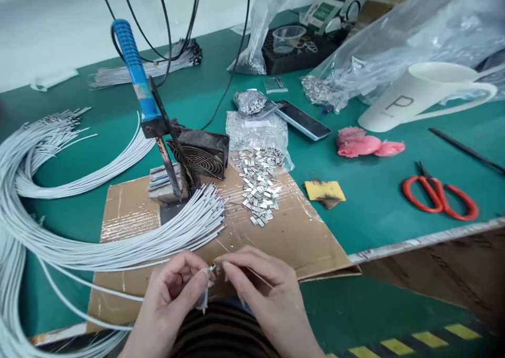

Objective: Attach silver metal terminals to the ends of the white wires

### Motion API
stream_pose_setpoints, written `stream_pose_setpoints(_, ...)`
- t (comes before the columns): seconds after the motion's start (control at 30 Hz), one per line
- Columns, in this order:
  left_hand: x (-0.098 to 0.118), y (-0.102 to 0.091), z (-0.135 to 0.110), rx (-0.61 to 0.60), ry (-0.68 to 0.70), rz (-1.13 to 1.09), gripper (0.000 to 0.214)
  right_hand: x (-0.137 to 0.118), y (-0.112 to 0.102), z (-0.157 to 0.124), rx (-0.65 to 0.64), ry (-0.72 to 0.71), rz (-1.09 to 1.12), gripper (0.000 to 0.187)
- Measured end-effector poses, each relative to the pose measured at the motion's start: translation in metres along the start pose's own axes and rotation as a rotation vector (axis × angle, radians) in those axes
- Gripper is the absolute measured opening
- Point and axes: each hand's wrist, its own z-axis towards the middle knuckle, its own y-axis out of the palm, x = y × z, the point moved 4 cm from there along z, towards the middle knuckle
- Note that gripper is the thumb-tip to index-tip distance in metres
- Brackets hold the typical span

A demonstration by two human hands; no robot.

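My left hand (171, 292) and my right hand (264, 289) meet at the front edge of a cardboard sheet (311, 237). Both are pinched together around a thin white wire end (211, 268) with a small metal tip. A thin strand runs from my right fingers. Just beyond my hands lies a bundle of white wires (158, 237) with stripped ends. A pile of small silver metal terminals (258, 190) lies on the cardboard farther back.
A blue-handled soldering iron (136, 74) stands tilted on a stand beside a small black fan (201, 153). On the green table (374, 200) lie red scissors (440, 197), a yellow sponge (325, 191), pink material, a phone, a white mug (426, 92) on its side and plastic bags.
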Motion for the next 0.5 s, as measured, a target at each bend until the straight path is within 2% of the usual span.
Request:
stream_pose_setpoints(0.17,-0.002,-0.002,0.000,0.021,0.013,-0.064,0.043,-0.009,0.015,0.006,-0.081,0.001,0.008,0.019)
stream_pose_setpoints(0.3,-0.003,-0.002,0.001,0.034,-0.007,-0.107,0.047,-0.010,0.015,0.006,-0.103,0.076,0.007,0.018)
stream_pose_setpoints(0.5,-0.003,-0.001,0.003,0.052,-0.016,-0.130,0.048,-0.008,0.013,0.004,-0.126,0.075,0.011,0.019)
